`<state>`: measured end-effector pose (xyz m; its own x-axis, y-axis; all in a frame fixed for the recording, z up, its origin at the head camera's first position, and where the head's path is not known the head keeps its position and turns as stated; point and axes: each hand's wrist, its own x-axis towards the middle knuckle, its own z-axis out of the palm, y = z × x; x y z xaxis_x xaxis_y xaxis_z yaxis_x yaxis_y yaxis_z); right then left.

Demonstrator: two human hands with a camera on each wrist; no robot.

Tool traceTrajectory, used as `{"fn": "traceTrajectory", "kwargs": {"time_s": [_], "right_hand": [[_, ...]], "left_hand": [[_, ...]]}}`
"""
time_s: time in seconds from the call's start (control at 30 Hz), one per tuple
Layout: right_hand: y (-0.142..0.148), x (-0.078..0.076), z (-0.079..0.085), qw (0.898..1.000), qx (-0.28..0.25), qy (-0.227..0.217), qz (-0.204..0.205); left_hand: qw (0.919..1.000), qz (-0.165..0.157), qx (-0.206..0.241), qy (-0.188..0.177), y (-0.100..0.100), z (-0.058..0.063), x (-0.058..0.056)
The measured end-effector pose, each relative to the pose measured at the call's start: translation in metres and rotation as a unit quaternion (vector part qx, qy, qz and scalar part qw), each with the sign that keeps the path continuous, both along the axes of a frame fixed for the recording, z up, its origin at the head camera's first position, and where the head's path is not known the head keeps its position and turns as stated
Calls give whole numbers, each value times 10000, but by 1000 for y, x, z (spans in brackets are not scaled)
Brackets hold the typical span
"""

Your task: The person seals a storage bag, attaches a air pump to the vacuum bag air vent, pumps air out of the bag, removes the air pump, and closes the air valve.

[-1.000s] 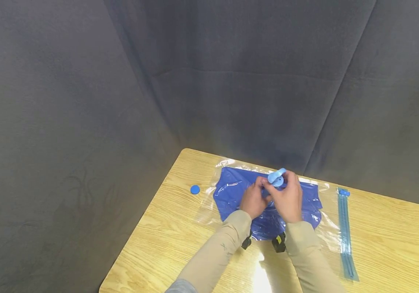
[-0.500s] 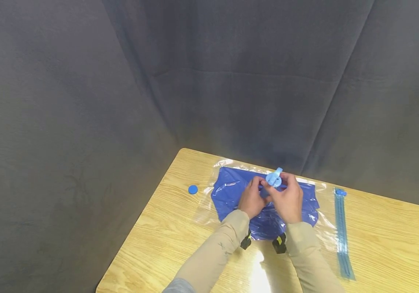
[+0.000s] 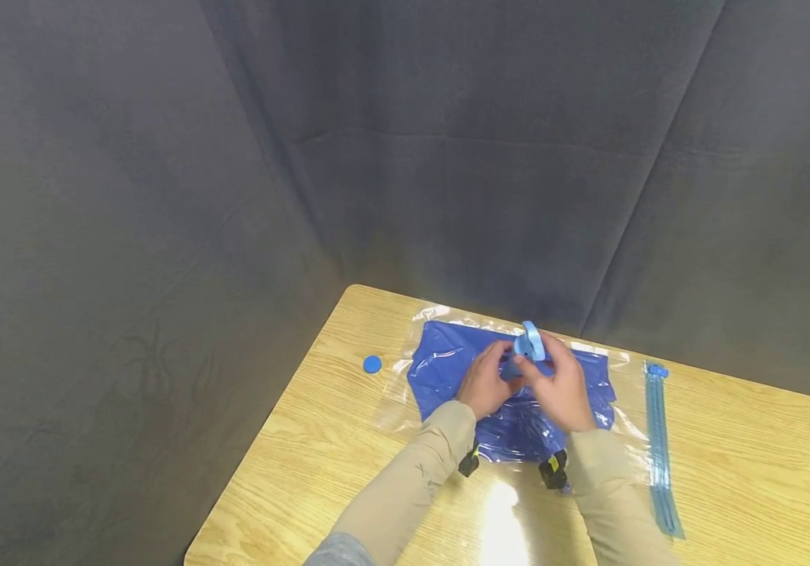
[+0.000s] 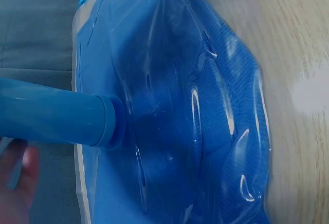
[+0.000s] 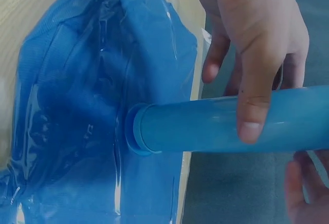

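Observation:
A light blue hand pump (image 3: 528, 343) with a flat handle on top stands on a clear vacuum storage bag (image 3: 631, 397). Its barrel (image 4: 56, 113) meets the bag's round valve (image 4: 119, 121). Folded blue cloth (image 3: 440, 369) lies inside the bag under wrinkled film. My right hand (image 3: 564, 389) grips the barrel, the thumb lying along its side in the right wrist view. On the opposite side my left hand (image 3: 484, 385) holds the barrel near its upper part; only a few of its fingers (image 4: 30, 167) show in the left wrist view.
A round blue cap (image 3: 373, 364) lies left of the bag on the wooden table (image 3: 292, 464). Along the bag's right end runs a zip strip (image 3: 658, 440) with a blue slider (image 3: 655, 369). A dark curtain (image 3: 462, 157) hangs behind the table's far edge.
The pump's handle has turned from slanting to nearly upright in the head view. The right hand has turned with it and its wrist has shifted slightly right. Bag and cap look unmoved.

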<state>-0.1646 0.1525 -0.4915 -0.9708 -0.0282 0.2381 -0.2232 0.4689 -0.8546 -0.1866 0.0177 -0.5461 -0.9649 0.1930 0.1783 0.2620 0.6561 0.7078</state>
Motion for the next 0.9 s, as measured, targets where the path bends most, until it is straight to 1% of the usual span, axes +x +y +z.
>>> {"fn": "traceTrajectory", "kwargs": {"time_s": [0.07,0.13,0.27,0.4,0.57,0.7,0.77,0.9], "right_hand": [[1,-1,1,9998,5,-97,169],[2,-1,2,9995,17,-211,230],[1,1,1,9995,61,-289,138],[0,2,1,9997,96,-213,-62],[-5,1,3,9993,47,-210,-290],[-10,-1,3,9975,-39,-211,-676],[-12,-1,3,9959,-83,-143,-891],[-13,-1,4,9940,-121,8,-1091]], "left_hand": [[10000,-47,-44,-41,0,1,0],[9999,-68,-94,-73,1,1,0],[9999,-58,-93,-34,2,2,1],[9999,53,-141,14,6,1,1],[9993,341,-131,-40,10,1,3],[9983,574,-66,-10,13,1,4],[9978,657,-47,25,15,1,5],[9970,771,-37,88,17,0,7]]}}
